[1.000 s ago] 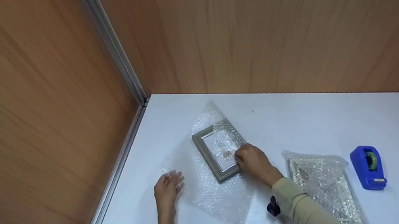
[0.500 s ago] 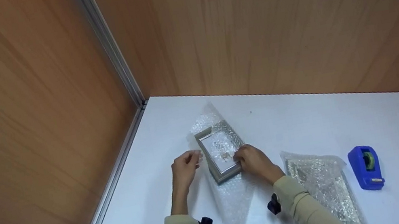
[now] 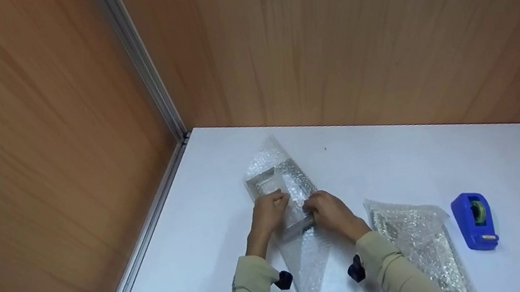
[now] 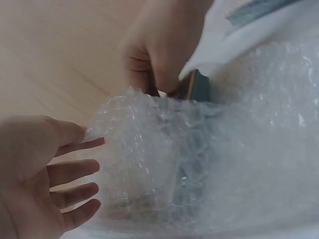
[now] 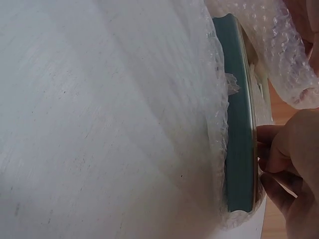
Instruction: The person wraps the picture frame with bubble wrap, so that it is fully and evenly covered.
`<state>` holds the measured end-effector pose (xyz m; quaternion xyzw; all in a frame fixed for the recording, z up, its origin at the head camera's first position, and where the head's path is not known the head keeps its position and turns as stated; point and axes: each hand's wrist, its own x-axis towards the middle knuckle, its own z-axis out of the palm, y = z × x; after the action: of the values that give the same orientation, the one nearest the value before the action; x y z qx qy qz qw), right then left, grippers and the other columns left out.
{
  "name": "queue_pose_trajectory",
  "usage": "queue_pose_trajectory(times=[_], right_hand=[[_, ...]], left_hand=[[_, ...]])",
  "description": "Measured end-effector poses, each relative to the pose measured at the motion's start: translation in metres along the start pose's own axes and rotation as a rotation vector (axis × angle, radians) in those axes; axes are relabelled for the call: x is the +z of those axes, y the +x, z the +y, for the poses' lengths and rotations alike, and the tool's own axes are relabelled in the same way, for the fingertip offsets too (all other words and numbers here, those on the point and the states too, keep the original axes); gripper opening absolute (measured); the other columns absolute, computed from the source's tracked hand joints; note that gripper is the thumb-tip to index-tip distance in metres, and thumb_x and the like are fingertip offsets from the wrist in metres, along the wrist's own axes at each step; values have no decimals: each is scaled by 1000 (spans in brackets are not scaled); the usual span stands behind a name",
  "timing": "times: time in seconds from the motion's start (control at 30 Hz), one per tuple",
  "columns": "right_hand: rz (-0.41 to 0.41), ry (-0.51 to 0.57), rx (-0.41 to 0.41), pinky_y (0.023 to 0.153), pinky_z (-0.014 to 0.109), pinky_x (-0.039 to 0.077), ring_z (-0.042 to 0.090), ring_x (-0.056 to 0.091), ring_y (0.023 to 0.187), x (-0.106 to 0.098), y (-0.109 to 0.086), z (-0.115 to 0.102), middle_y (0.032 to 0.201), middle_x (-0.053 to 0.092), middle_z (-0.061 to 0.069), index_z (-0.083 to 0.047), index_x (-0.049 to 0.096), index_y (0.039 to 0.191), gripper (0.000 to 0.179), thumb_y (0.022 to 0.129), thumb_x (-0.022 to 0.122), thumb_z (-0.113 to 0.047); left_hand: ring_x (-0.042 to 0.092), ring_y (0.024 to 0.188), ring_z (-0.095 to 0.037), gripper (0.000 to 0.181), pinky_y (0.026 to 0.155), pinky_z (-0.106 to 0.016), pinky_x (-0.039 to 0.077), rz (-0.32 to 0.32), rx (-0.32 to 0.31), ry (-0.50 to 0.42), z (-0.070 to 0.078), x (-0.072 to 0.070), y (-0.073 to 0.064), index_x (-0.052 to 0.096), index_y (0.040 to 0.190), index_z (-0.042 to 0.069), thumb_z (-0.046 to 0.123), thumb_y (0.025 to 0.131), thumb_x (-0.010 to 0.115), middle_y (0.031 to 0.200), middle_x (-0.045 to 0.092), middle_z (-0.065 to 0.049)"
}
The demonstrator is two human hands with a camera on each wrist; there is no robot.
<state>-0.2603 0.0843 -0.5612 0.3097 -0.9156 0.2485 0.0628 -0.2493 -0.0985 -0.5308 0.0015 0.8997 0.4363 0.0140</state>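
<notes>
A picture frame (image 3: 264, 178) lies tilted on a sheet of bubble wrap (image 3: 269, 152) on the white table. Wrap covers its right part, and a second flap now lies over its left part. My left hand (image 3: 268, 213) pinches the edge of that left flap between thumb and index finger, above the frame; in the left wrist view the other fingers of the left hand (image 4: 40, 174) are spread. At the frame's lower right, my right hand (image 3: 331, 212) holds the wrap down against the frame. The right wrist view shows the frame's bluish-green side (image 5: 238, 119) with wrap beneath it.
To the right lies another bubble-wrapped frame (image 3: 419, 246), partly behind the right sleeve. Beyond it stands a blue tape dispenser (image 3: 474, 221). Wooden panels (image 3: 352, 33) border the table at the back and left.
My left hand has moved right and slightly up, bringing the left flap of bubble wrap over the frame. My right hand has stayed at the frame's lower right.
</notes>
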Motion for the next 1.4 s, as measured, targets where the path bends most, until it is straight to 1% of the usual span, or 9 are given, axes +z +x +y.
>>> queue_pose_trajectory(times=[0.13, 0.33, 0.47, 0.73, 0.93, 1.03, 1.13, 1.23, 1.4], right_hand=[[46, 2, -57, 69, 36, 52, 22, 60, 78, 0, -1, 2, 77, 65, 5, -6, 71, 78, 24, 72, 56, 12], [65, -2, -96, 65, 35, 50, 20, 58, 73, -1, -2, 5, 72, 62, 4, -7, 69, 74, 21, 69, 57, 11], [42, 1, -101, 66, 35, 50, 20, 58, 73, -2, -2, 5, 72, 62, 4, -7, 68, 74, 22, 70, 57, 11], [14, 46, -123, 67, 36, 49, 21, 58, 76, -5, -2, 9, 75, 62, 5, -4, 65, 74, 17, 71, 58, 11], [-62, 84, -29, 71, 38, 51, 23, 60, 78, -19, -6, 4, 82, 64, 9, 0, 66, 87, 19, 75, 57, 11], [-52, 13, -25, 80, 40, 50, 28, 60, 91, -28, -13, -2, 97, 63, 13, 1, 62, 100, 23, 78, 59, 8], [-70, -127, -94, 88, 42, 48, 32, 54, 106, -35, -24, -11, 114, 57, 17, 0, 57, 112, 35, 79, 59, 7], [-166, -275, -159, 92, 45, 45, 36, 45, 119, -38, -38, -25, 131, 45, 19, -4, 49, 127, 56, 74, 61, 8], [-350, -390, -187, 102, 51, 34, 40, 26, 132, -33, -58, -50, 148, 22, 20, -14, 27, 145, 93, 65, 72, 2]], left_hand=[[58, 109, -25, 22, 82, -35, 50, 24, 48, 45, 0, 8, 3, 73, 91, 9, 23, 91, 56, 121, 60, -10], [59, 99, -25, 19, 85, -36, 47, 47, 58, 143, -1, 17, 5, 74, 86, 13, 22, 89, 58, 103, 68, -6], [53, 91, -24, 22, 80, -37, 46, 53, 58, 236, -2, 22, 3, 74, 88, 14, 26, 90, 56, 89, 64, -4], [48, 114, -31, 27, 95, -42, 41, -57, 135, 413, -3, 19, 0, 70, 108, 14, 26, 94, 51, 127, 56, -11], [39, 126, -30, 33, 102, -43, 36, -186, 104, 490, -2, 15, -2, 60, 125, 20, 26, 95, 48, 140, 43, -10], [39, 125, -32, 32, 101, -43, 37, -202, 165, 566, -2, 13, -2, 59, 125, 22, 25, 95, 47, 140, 43, -11], [42, 122, -34, 33, 99, -43, 38, -199, 230, 652, -1, 12, -2, 59, 125, 22, 25, 95, 46, 138, 45, -12], [44, 120, -34, 33, 97, -42, 40, -199, 254, 709, -1, 11, -2, 59, 125, 22, 26, 95, 46, 137, 47, -12], [44, 120, -34, 33, 98, -41, 41, -207, 251, 750, -1, 9, -2, 58, 127, 24, 26, 95, 47, 137, 47, -11]])
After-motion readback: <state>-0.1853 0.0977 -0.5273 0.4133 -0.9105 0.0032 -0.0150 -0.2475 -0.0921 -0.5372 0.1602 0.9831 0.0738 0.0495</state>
